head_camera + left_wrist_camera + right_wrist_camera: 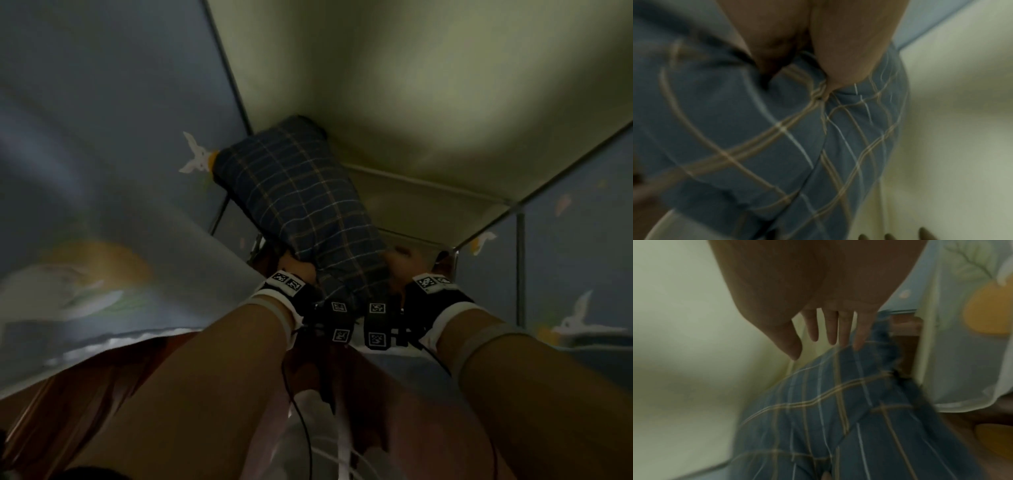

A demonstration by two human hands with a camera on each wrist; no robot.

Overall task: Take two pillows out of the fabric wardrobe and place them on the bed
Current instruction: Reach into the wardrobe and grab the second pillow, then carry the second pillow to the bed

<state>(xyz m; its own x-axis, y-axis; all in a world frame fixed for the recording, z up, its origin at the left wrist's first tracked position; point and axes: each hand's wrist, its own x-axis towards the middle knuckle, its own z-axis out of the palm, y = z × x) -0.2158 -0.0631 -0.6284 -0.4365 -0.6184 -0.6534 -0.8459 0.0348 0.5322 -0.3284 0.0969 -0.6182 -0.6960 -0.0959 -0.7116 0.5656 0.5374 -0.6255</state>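
Observation:
A blue plaid pillow [301,205] lies tilted inside the fabric wardrobe [411,85], its far end against the pale green inner panel. My left hand [294,269] is at the pillow's near left corner. In the left wrist view this hand [818,65] digs thumb and finger into the pillow [777,146] and bunches the cloth. My right hand [399,265] is at the near right corner. In the right wrist view its fingers [828,331] are straight and spread, one fingertip touching the pillow [838,418] edge. No second pillow shows.
The wardrobe's blue printed front flap [102,171] hangs open on the left. Thin metal frame poles [520,267] stand at the right side. Brown wood [904,331] shows behind the pillow. The picture is dim and blurred.

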